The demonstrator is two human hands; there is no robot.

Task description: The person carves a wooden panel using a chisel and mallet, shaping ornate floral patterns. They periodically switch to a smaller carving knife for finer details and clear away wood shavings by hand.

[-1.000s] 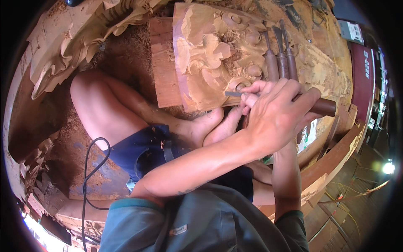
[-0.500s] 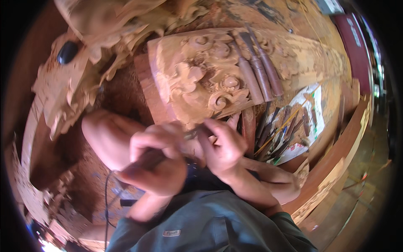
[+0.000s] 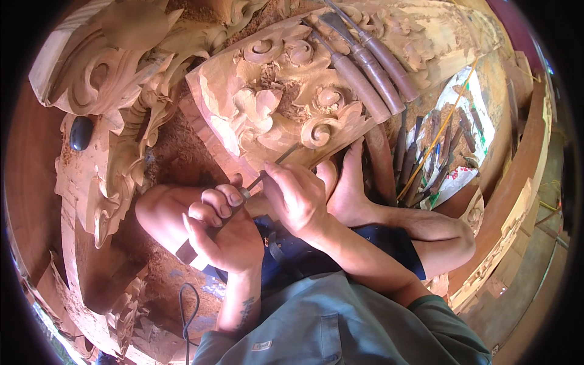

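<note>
**Both hands on one chisel, tip at the carved panel's lower edge**

Left hand [image 3: 222,234]: fist wrapped around the wooden handle end of the chisel [image 3: 243,194], fingers curled over the top, thumb side toward the blade, wrist bent, forearm coming up from the lower edge with a tattoo showing on it.

Right hand [image 3: 298,198]: pinching the metal shank further up, fingers pressed together, knuckles up, forearm crossing in from the lower right over the lap.

Chisel runs diagonally, handle low-left, blade up-right. Its tip meets the carved wood panel [image 3: 274,97] just below a scroll [image 3: 319,131]; exact contact point too small to tell.

Panel is tilted, propped against the person's bare feet [image 3: 347,182].

Three wood-handled gouges [image 3: 368,70] lie on the panel's upper right. More tools sit on a printed sheet [image 3: 462,128] to the right. Black oval stone [image 3: 81,132] rests on the carving at left.
</note>
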